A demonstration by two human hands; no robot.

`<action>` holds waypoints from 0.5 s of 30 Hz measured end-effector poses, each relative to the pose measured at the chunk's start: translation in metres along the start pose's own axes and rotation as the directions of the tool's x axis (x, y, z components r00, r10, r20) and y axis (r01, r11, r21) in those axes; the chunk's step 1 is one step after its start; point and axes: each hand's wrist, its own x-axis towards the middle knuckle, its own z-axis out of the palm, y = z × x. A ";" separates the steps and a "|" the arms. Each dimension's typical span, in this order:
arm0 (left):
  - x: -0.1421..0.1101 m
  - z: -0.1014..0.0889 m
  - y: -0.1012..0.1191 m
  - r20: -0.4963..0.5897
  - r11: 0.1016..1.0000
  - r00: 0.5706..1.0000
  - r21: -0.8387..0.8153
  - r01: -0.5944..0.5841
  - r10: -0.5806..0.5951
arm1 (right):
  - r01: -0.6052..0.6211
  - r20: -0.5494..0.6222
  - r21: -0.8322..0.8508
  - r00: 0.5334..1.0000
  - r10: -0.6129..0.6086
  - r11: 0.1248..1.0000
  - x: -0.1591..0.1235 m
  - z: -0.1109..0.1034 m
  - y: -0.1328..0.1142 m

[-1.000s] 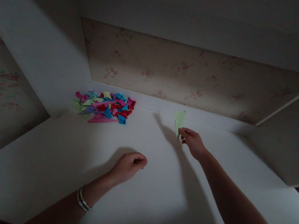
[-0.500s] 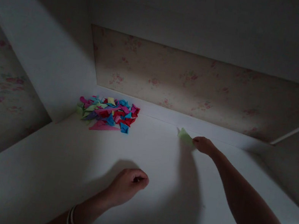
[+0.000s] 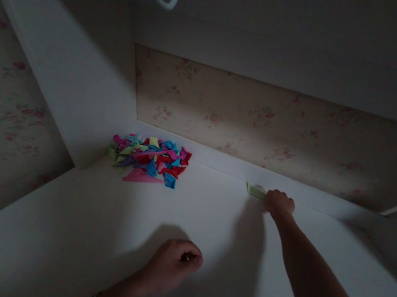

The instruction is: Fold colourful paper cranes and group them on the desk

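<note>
At the back of the white surface (image 3: 203, 211), my right hand (image 3: 280, 202) has its fingers closed on the near end of a light green folded paper (image 3: 255, 191). The paper lies low, close to the back edge strip; part of it is hidden by the fingers. My left hand (image 3: 176, 262), with bands at the wrist, hovers over the front middle. Its thumb and fingers are curled together around a small gap, and nothing shows in them. Far from both hands, at the back left, is a pile of colourful folded papers (image 3: 154, 160) in pink, red, blue, green and yellow.
A white side panel (image 3: 71, 64) rises at the left, with flowered wallpaper (image 3: 214, 105) behind. Low overhead runs a dark shelf or beam (image 3: 275, 59). A pale bent wire or rod (image 3: 163, 1) hangs at the top left.
My right hand has turned, knuckles now up, and the green paper lies lower and flatter by the back edge. My left hand keeps its curl. The whole view has shifted slightly.
</note>
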 end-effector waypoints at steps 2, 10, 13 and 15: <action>0.001 -0.001 -0.001 0.000 1.000 1.000 -0.011 0.001 -0.001 | -0.019 -0.012 -0.034 1.000 0.018 0.999 0.002 0.001 0.000; 0.004 -0.003 0.001 -0.015 0.998 1.000 -0.058 0.006 -0.007 | -0.015 -0.045 -0.094 0.999 0.011 0.995 0.003 0.010 -0.004; 0.004 -0.003 0.001 -0.013 0.998 1.000 -0.059 0.014 -0.015 | -0.024 -0.050 -0.096 0.999 0.020 0.995 0.002 0.014 -0.004; 0.004 -0.003 0.001 -0.021 0.998 1.000 -0.056 0.013 -0.015 | -0.032 -0.050 -0.099 0.998 0.027 0.995 0.002 0.015 -0.004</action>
